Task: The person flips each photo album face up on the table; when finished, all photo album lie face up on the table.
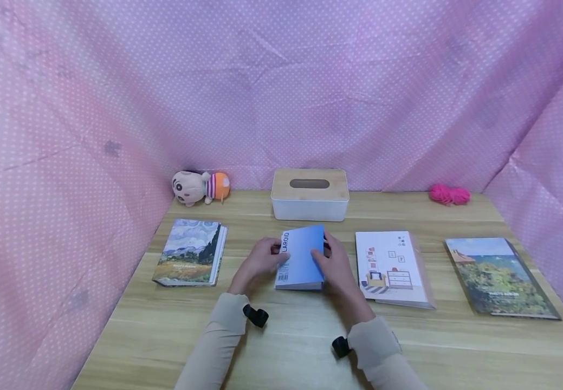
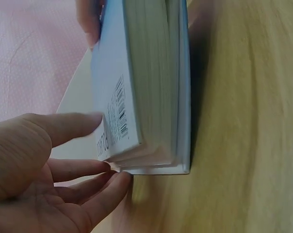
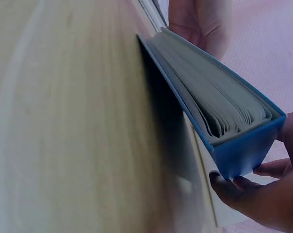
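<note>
A thick album with a blue cover [image 1: 304,257], with a barcode and the letters "LAROID" along its left side, is between both hands at the middle of the table. My left hand [image 1: 263,257] pinches its left, open edge, thumb on the cover and fingers at the page side. On the spine side my right hand [image 1: 336,264] grips it, thumb over the cover and fingertips against the blue spine [image 3: 248,151]. The page block [image 2: 154,92] shows in the left wrist view, with the covers slightly apart at the left edge.
A landscape photo album [image 1: 191,252] lies to the left; a white album [image 1: 390,268] and another painted photo album [image 1: 500,276] lie to the right. Along the back sit a plush toy [image 1: 200,187], a wood-topped tissue box [image 1: 309,208] and pink yarn [image 1: 449,195], before a pink curtain.
</note>
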The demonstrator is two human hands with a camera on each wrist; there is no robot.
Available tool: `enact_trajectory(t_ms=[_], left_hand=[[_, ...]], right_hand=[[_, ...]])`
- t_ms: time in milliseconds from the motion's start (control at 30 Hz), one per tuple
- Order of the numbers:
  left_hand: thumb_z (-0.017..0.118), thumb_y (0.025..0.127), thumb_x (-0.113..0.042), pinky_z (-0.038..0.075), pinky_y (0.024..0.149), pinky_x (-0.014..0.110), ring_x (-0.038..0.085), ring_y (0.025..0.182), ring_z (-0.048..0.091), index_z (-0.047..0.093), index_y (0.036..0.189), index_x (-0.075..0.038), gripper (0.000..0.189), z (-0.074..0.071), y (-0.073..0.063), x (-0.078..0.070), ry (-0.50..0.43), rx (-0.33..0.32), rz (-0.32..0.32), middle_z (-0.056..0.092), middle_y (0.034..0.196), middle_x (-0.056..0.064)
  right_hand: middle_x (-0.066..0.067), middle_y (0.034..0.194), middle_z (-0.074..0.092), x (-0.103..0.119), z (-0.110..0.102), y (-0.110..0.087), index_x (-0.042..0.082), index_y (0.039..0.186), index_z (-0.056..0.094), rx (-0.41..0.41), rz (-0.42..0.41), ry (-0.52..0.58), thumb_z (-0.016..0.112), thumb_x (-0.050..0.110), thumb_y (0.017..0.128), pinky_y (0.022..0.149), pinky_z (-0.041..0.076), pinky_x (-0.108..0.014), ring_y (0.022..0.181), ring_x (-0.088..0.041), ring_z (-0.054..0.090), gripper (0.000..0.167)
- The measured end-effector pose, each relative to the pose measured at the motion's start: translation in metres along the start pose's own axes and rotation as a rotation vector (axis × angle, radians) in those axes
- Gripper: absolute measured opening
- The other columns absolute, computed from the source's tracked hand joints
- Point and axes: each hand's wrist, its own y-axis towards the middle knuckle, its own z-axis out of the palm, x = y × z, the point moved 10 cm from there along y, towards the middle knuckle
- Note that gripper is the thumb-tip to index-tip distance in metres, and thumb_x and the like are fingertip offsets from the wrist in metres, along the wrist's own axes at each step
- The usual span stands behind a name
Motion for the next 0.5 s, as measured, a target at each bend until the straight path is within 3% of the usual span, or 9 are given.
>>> enact_trajectory(t_ms=[233,433,500], left_hand=[[0.065,0.088,-0.047,0.048,0.087,0.036,0.019,0.101,0.054,0.058,0.127,-0.012,0.053,0.006,0.001,-0.011,0.032,0.032,0.050,0.057,0.114,0.004],[0.059,0.088,-0.056,0.046,0.073,0.030,0.018,0.087,0.054,0.063,0.117,-0.015,0.051,0.015,0.003,-0.024,0.059,0.082,0.121,0.060,0.096,0.002],[0.056,0.088,-0.059,0.046,0.070,0.030,0.018,0.085,0.053,0.063,0.114,-0.015,0.052,0.018,0.004,-0.025,0.076,0.092,0.119,0.059,0.093,0.003]], right_hand=[[-0.011,0.156,0.024,0.013,-0.008,-0.004,0.025,0.153,0.021,0.009,-0.021,-0.031,0.055,0.035,0.096,0.104,0.040,-0.053,0.139,-0.037,0.032,0.067],[-0.010,0.157,0.024,0.021,-0.013,-0.004,0.028,0.153,0.022,0.019,-0.023,-0.024,0.053,0.042,0.096,0.100,0.042,-0.054,0.137,-0.039,0.036,0.066],[-0.010,0.156,0.025,0.024,-0.016,-0.005,0.028,0.152,0.025,0.015,-0.028,-0.011,0.053,0.045,0.095,0.100,0.043,-0.053,0.136,-0.039,0.038,0.065]])
